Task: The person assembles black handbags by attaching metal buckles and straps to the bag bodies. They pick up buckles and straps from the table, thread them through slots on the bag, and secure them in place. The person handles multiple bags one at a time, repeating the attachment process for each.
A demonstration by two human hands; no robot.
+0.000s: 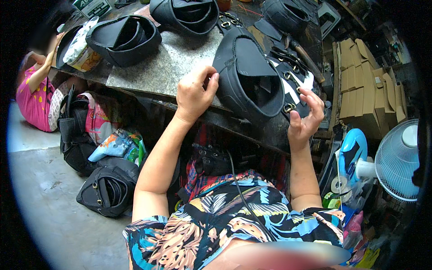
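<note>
A stiff black leather bag-like piece (245, 60), with a flat flap and a hollow opening, rests at the near edge of the worktable. My left hand (195, 92) is at its left side, fingers curled and thumb pressed to them; whatever they may hold is hidden. To the right of the piece, my right hand (308, 117) is raised with thumb and fingers apart, and I see nothing between them. Beside its fingertips lie black straps with brass-coloured rings (289, 107), partly over a white sheet.
Similar black pieces (123, 40) stand on the table around a speckled stone slab (168, 58). A hammer-like wooden handle (306, 58) lies at right. Folded cardboard (362, 85) and a fan (398, 159) stand beyond. Another person (38, 99) is at the far left.
</note>
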